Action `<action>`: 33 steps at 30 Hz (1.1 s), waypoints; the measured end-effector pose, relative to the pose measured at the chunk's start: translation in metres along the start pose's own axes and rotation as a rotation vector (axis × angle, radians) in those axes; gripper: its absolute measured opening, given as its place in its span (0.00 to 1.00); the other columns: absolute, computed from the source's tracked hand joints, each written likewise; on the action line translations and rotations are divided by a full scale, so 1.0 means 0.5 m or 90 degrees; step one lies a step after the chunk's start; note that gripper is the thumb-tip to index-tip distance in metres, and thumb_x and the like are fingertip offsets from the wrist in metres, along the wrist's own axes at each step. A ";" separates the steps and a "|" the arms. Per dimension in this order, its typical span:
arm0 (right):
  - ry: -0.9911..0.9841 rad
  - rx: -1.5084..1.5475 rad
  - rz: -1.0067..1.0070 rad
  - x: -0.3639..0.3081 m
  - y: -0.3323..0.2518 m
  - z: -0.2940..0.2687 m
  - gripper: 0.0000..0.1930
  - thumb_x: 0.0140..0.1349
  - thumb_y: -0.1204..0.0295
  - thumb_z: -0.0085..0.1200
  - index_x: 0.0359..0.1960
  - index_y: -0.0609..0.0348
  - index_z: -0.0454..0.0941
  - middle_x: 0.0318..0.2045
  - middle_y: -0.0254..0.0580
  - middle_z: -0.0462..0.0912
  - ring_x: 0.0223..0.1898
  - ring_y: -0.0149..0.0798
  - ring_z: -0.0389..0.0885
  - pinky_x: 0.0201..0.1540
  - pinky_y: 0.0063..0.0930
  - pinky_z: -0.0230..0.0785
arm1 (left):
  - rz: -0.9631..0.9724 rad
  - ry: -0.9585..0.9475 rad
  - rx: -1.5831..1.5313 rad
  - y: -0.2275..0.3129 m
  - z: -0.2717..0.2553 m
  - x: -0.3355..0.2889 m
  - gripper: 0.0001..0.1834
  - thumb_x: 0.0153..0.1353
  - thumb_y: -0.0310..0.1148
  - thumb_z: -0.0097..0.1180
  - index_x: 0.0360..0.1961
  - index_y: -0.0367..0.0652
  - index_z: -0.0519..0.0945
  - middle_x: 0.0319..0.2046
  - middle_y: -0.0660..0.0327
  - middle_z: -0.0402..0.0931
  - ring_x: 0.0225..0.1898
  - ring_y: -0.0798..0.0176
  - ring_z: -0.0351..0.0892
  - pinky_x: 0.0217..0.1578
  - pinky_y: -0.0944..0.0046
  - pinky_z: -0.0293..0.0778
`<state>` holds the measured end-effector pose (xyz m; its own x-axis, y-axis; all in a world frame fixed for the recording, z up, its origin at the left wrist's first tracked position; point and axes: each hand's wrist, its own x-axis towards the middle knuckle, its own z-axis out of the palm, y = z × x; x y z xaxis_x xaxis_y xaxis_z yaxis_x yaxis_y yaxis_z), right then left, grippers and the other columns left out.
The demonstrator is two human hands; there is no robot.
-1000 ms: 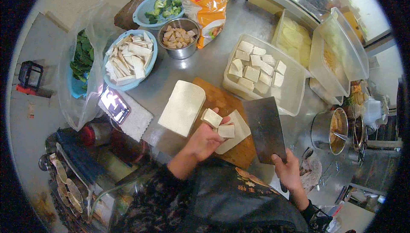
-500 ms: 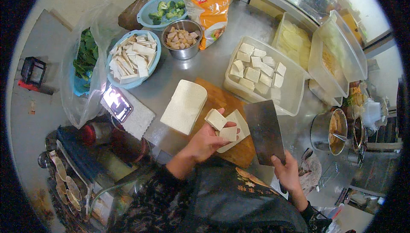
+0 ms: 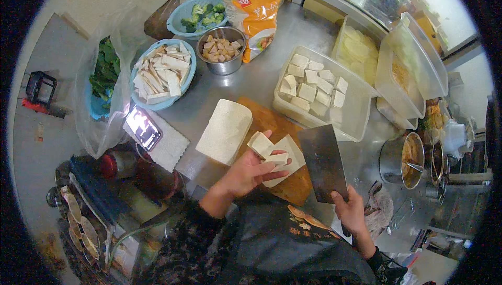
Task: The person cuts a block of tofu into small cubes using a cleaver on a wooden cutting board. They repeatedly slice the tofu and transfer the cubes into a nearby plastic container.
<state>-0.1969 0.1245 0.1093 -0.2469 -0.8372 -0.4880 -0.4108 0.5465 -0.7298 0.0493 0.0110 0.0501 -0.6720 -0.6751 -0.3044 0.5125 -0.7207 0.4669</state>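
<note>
Two pale tofu pieces (image 3: 260, 145) rest in my left hand (image 3: 244, 174), its fingers curled around them above the wooden cutting board (image 3: 259, 115). Beneath and beside that hand a flat tofu slab (image 3: 291, 154) lies on the board. To the left, a large tofu block (image 3: 225, 130) sits partly on the board and partly on the metal table. My right hand (image 3: 351, 209) grips the handle of a cleaver (image 3: 324, 162), whose broad dark blade hangs over the board's right edge. Beyond the blade, several cut tofu pieces (image 3: 307, 91) lie in a clear plastic tub (image 3: 351, 123).
Pale strips fill a blue basket (image 3: 190, 78); broccoli (image 3: 204, 17) sits in another. Between them and an orange bag (image 3: 261, 15) stands a metal bowl (image 3: 224, 67). A phone (image 3: 143, 129) lies on a cloth at left. More tubs (image 3: 400, 83) and a pot (image 3: 400, 159) line the right.
The front tofu piece in my left hand has tipped, turning more edge-on, and the fingers beneath it have shifted. The cleaver stays nearly in place in my right hand.
</note>
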 end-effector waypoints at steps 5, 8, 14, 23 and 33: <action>0.005 -0.023 -0.036 0.002 0.007 0.001 0.07 0.59 0.71 0.49 0.30 0.62 0.70 0.16 0.33 0.70 0.19 0.24 0.65 0.20 0.23 0.59 | 0.005 0.028 -0.073 0.001 0.000 0.007 0.37 0.53 0.21 0.45 0.62 0.53 0.45 0.50 0.54 0.64 0.54 0.53 0.64 0.53 0.49 0.65; 0.020 -0.027 -0.074 0.005 0.025 0.002 0.07 0.58 0.71 0.50 0.30 0.62 0.70 0.16 0.35 0.72 0.19 0.25 0.66 0.21 0.24 0.60 | 0.034 -0.010 -0.117 -0.006 -0.013 0.010 0.36 0.49 0.20 0.43 0.60 0.51 0.50 0.48 0.53 0.66 0.53 0.51 0.65 0.52 0.46 0.64; 0.032 -0.064 -0.062 0.007 0.038 -0.002 0.07 0.58 0.70 0.50 0.30 0.62 0.71 0.17 0.40 0.74 0.19 0.26 0.68 0.22 0.25 0.63 | 0.031 0.026 -0.127 -0.017 -0.019 0.016 0.36 0.45 0.21 0.45 0.59 0.49 0.52 0.44 0.54 0.69 0.51 0.49 0.67 0.49 0.44 0.67; -0.003 -0.108 -0.090 0.006 0.021 -0.011 0.08 0.57 0.74 0.49 0.37 0.65 0.70 0.18 0.32 0.72 0.18 0.23 0.65 0.21 0.21 0.59 | -0.002 -0.025 0.110 -0.020 -0.002 0.028 0.48 0.34 0.14 0.42 0.63 0.47 0.45 0.47 0.56 0.68 0.50 0.58 0.67 0.50 0.61 0.64; 0.015 -0.182 -0.154 0.003 0.025 -0.007 0.08 0.56 0.70 0.52 0.33 0.62 0.71 0.16 0.49 0.73 0.14 0.38 0.70 0.19 0.29 0.61 | -0.017 0.061 0.100 -0.016 -0.001 0.033 0.48 0.38 0.14 0.39 0.64 0.51 0.41 0.50 0.55 0.66 0.52 0.58 0.66 0.51 0.60 0.63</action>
<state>-0.2055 0.1302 0.1012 -0.1310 -0.9433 -0.3050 -0.6873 0.3081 -0.6578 0.0344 0.0057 0.0409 -0.6258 -0.6739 -0.3927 0.4011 -0.7098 0.5790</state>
